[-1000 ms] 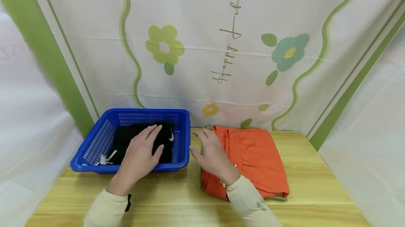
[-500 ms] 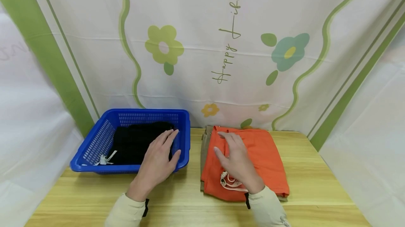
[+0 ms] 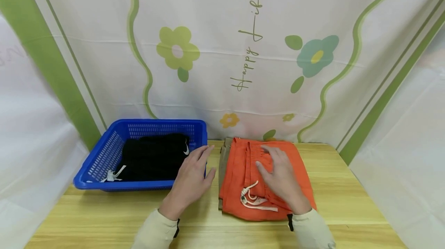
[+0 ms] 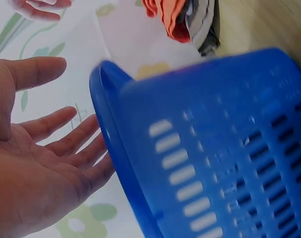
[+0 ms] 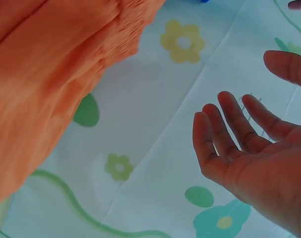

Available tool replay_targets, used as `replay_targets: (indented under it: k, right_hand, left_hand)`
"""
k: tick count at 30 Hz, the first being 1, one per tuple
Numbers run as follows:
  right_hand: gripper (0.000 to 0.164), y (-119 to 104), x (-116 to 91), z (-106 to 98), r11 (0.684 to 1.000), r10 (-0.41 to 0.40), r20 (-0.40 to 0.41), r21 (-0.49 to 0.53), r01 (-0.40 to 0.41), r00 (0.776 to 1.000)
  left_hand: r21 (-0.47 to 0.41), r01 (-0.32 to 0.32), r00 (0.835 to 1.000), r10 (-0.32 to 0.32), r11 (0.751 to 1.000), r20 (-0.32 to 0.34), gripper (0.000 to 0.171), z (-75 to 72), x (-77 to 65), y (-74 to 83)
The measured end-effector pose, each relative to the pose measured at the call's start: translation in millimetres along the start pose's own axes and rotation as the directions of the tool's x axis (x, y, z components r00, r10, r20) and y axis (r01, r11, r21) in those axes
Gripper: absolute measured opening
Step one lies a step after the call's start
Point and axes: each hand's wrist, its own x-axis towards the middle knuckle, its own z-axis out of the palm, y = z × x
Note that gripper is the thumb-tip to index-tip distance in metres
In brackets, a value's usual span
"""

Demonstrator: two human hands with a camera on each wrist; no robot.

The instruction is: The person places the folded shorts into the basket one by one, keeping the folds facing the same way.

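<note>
In the head view my left hand (image 3: 190, 177) hovers over the right front corner of a blue plastic basket (image 3: 80, 179), fingers loosely spread and holding nothing. The left wrist view shows its palm beside the basket's slotted wall (image 4: 190, 144). A folded black garment (image 3: 153, 156) with a white swoosh and a white drawstring lies in the basket. My right hand (image 3: 281, 173) is above folded orange shorts (image 3: 240, 164), with relaxed fingers and nothing in them. A cream drawstring (image 3: 259, 206) trails over the shorts' front.
A folded khaki garment (image 3: 224, 160) shows under the orange shorts' left edge. Both stacks rest on a wood-grain table (image 3: 194, 229). Behind the table hangs a white curtain (image 3: 208, 67) printed with flowers, and white sheets also stand at both sides.
Both hands have moved to the right: the left from over the black garment to the basket's right edge, the right from the shorts' left edge to over their middle.
</note>
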Motion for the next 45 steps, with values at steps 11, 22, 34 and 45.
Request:
replay_targets:
  k: [11, 22, 34, 45]
  right_hand:
    - [0.049, 27.9, -7.3, -19.7, 0.996, -0.011, 0.013, -0.084, 0.012, 1.0]
    - [0.054, 61.0, -13.8, -36.7, 0.984, 0.11, 0.105, -0.152, -0.094, 0.988]
    - [0.069, 101.5, -20.1, -43.3, 0.935, 0.328, 0.243, -0.219, -0.278, 0.913]
    - [0.081, 128.0, -22.0, -45.7, 0.9, 0.434, 0.345, -0.209, -0.383, 0.832]
  left_hand:
    - [-0.042, -0.043, 0.999, 0.044, 0.998, 0.03, 0.057, 23.1, 5.3, 23.2]
    - [-0.171, 0.052, 0.992, -0.031, 0.984, 0.122, 0.057, 44.5, 8.2, 41.0]
    - [-0.271, 0.267, 0.942, -0.191, 0.925, 0.277, 0.063, 66.0, 10.8, 37.0]
    - [-0.41, 0.451, 0.875, -0.305, 0.793, 0.375, 0.072, 77.9, 15.4, 22.1]
